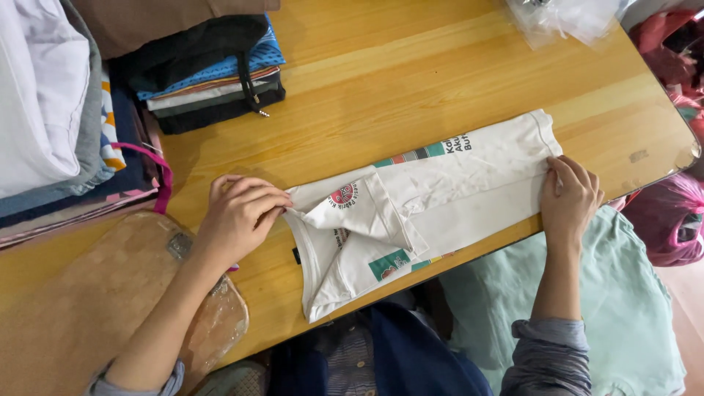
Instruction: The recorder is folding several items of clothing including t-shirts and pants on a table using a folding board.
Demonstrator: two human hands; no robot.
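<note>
Head cam: white tee (440,191) lies on wooden table (381,66), already folded lengthwise w/ sleeves tucked in. My left hand (238,216) pinches the sleeve end, right hand (570,199) grips the hem end. Crosswise fold not done yet, I reckon.

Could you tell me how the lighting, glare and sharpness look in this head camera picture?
Head view: even, soft light; a faint shadow beside the left hand; mild glare on the wooden table near its far edge; white shirt and right hand sharp; table edges bow slightly from wide-angle distortion.
</note>
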